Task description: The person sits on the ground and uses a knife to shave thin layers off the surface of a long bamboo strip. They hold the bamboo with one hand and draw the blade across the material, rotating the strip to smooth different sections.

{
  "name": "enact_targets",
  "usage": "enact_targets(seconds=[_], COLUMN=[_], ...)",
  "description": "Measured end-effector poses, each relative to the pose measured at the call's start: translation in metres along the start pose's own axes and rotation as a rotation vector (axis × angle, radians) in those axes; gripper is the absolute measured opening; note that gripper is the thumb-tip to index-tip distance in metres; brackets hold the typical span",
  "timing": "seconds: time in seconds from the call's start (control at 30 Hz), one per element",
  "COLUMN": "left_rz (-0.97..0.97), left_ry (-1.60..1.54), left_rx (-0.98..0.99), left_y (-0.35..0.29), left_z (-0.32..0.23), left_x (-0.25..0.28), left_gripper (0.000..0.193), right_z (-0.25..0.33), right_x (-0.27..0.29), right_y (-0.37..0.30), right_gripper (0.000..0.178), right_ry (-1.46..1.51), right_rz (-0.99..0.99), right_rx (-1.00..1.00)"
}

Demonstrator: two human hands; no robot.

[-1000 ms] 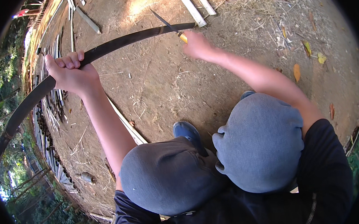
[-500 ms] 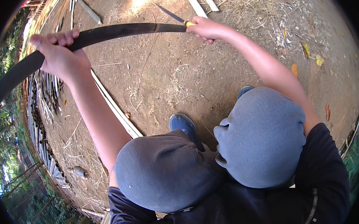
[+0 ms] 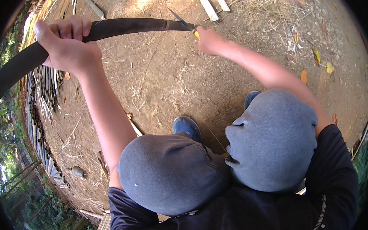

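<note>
My left hand (image 3: 71,48) is closed around a long dark pole (image 3: 130,26), which looks like bamboo with a node ring close to its narrow far end. The pole's thicker part runs out past the left edge of the view. In my right hand (image 3: 211,41) is a knife (image 3: 181,18) with a yellow handle, gripped at the far end of the pole. Its slim dark blade points away and to the left, crossing the pole's tip. Whether the edge bites into the pole cannot be made out. My right fingers are partly hidden.
Two pale split strips (image 3: 205,4) lie on the dirt ground ahead. At the left is a stack of bamboo poles (image 3: 47,89), with a short cylindrical piece (image 3: 79,172) nearer me. Dry shavings and leaves (image 3: 293,36) litter the right. My knees (image 3: 274,143) are bent below.
My left hand and the pole have shifted slightly right and away from me. My right hand has come a little nearer me, and the knife now slants more steeply across the pole's tip.
</note>
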State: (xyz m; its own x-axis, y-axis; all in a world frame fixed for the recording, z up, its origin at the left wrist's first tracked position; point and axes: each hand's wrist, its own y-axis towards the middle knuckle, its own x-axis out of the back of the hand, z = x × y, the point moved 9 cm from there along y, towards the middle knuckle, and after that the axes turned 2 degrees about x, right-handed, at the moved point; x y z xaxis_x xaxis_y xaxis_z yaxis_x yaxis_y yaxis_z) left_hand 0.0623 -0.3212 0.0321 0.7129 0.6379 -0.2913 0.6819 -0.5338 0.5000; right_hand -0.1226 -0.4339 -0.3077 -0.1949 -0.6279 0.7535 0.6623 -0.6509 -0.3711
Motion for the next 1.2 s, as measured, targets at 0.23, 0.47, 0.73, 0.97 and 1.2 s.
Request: enact_targets(seconds=[0.23, 0.47, 0.73, 0.97, 1.2], left_rz=[-0.073, -0.091, 0.071, 0.167, 0.147], left_ry=[-0.031, -0.055, -0.104, -0.161, -0.096], left_rx=[0.056, 0.106, 0.222, 0.274, 0.215], left_y=[0.027, 0.032, 0.017, 0.019, 0.013], left_z=[0.016, 0.025, 0.021, 0.024, 0.018], left_x=[0.059, 0.088, 0.072, 0.063, 0.048], left_gripper=[0.047, 0.047, 0.046, 0.045, 0.046], right_z=[0.046, 0.066, 0.038, 0.042, 0.030], right_x=[0.019, 0.031, 0.018, 0.013, 0.010], right_y=[-0.016, -0.023, -0.020, -0.029, -0.032], right_gripper=[0.038, 0.031, 0.033, 0.030, 0.034], right_ry=[0.119, 0.132, 0.091, 0.138, 0.144], right_rz=[0.065, 0.045, 0.148, 0.095, 0.152], right_rx=[0.033, 0.090, -0.048, -0.047, -0.088])
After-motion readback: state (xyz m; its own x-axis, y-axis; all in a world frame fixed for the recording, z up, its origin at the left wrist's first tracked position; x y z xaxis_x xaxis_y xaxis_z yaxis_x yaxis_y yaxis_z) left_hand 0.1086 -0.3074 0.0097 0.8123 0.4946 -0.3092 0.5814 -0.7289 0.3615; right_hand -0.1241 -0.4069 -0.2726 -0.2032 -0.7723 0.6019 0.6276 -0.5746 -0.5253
